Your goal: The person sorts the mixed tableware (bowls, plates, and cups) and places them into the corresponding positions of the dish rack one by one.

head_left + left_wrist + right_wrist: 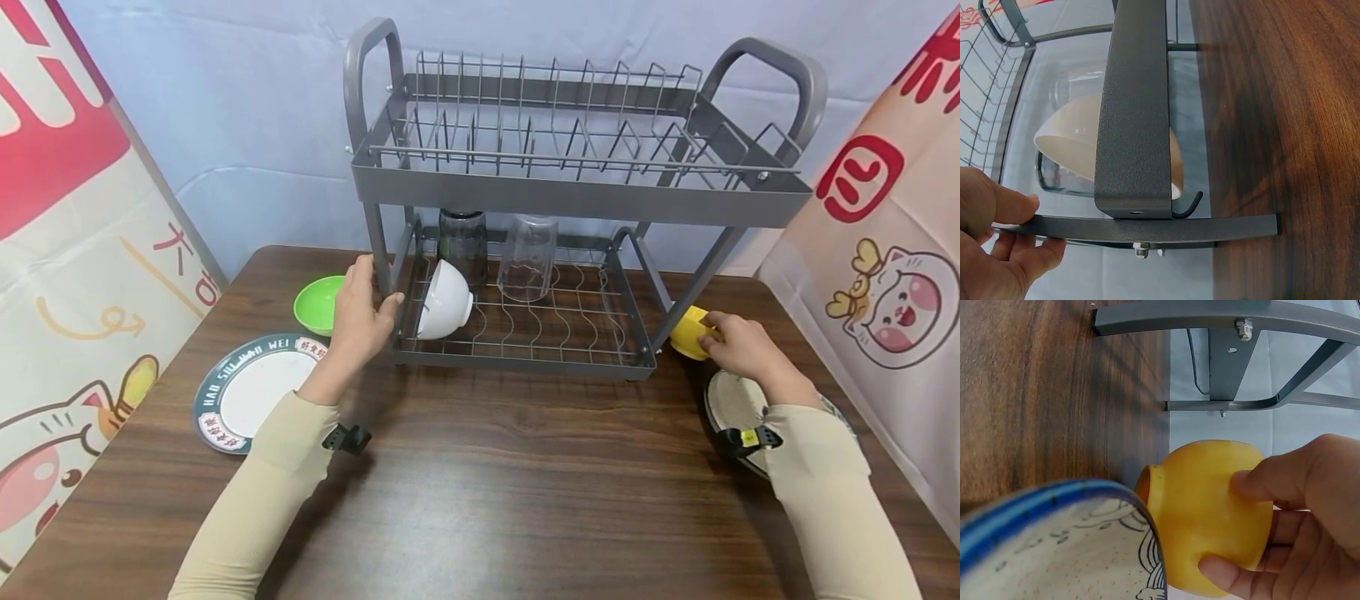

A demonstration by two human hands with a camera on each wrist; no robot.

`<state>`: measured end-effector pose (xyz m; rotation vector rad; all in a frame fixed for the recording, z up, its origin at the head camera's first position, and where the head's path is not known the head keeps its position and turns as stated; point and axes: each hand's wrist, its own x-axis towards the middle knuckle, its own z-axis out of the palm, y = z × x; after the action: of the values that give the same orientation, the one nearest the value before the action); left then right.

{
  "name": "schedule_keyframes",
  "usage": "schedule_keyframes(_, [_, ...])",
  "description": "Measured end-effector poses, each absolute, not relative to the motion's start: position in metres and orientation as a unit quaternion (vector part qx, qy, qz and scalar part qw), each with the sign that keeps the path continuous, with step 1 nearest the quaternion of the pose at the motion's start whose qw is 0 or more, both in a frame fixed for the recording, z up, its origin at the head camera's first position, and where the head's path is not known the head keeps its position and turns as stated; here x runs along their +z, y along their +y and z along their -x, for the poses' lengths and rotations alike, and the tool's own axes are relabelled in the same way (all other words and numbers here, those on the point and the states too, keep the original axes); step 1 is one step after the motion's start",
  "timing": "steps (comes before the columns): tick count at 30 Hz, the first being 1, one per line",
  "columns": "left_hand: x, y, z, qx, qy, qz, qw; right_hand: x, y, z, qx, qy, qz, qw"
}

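Observation:
My left hand [362, 312] grips the left front post of a grey two-tier dish rack [577, 196]; in the left wrist view its thumb and fingers [1013, 203] lie on either side of the metal bar. Inside the lower tier, a white bowl [447, 302] leans on its side near that post. To the right of the rack, my right hand [742, 346] holds a yellow bowl [1210, 506], thumb and fingers on its outer wall. A patterned plate with a blue rim [1079, 487] stands close in front of the yellow bowl, partly hidden by my right forearm in the head view.
Two glasses stand upside down in the lower tier, a dark one [462, 246] and a clear one [528, 258]. Left of the rack are a green bowl [315, 304] and a white plate with a teal rim [255, 400]. A pale cloth [247, 108] hangs behind the wooden table [480, 483].

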<state>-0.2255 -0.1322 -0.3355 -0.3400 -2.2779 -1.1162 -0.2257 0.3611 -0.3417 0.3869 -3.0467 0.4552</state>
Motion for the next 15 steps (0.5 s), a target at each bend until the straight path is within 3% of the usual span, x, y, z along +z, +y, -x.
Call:
schedule_keyframes(7, [-0.336,-0.132,0.226,-0.416,-0.854,0.128,0.285,-0.34,0.363,0.22,0.123,-0.979,-0.153,0.063])
schedule_keyframes(15, [-0.336,-0.133,0.226,-0.413,-0.854,0.127,0.289,-0.325,0.359,0.21,0.106,-0.965,-0.182,0.156])
